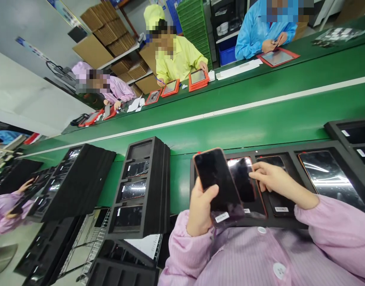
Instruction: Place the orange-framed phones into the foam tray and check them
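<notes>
Pink striped sleeves (pixel 230 258) fill the bottom of the view, nearest to us, and our two hands rise out of them over the near edge of the black foam tray (pixel 292 149). Our left hand (pixel 200 208) is wrapped around the lower end of a dark phone (pixel 218 180), thumb laid across its glass, holding it tilted up off the tray with its top corner just over the tray's far rim. A white sticker (pixel 222 217) sits at the phone's lower end. Our right hand (pixel 273 180) reaches in from the right with the wrist bent, fingers curled and pressed together, their tips touching the right edge of a second phone (pixel 245 182) lying in its tray slot just beside the held one. More phones lie in the slots to the right, one large glossy screen (pixel 325 176) well apart from our fingers. Left of the tray, a stack of foam trays (pixel 143 186) stands close, with a narrow strip of green belt (pixel 260 119) between. Beyond the tray the belt runs open and bare up to the white line (pixel 200 117), and other workers sit across it with red-framed tablets (pixel 197 79)
</notes>
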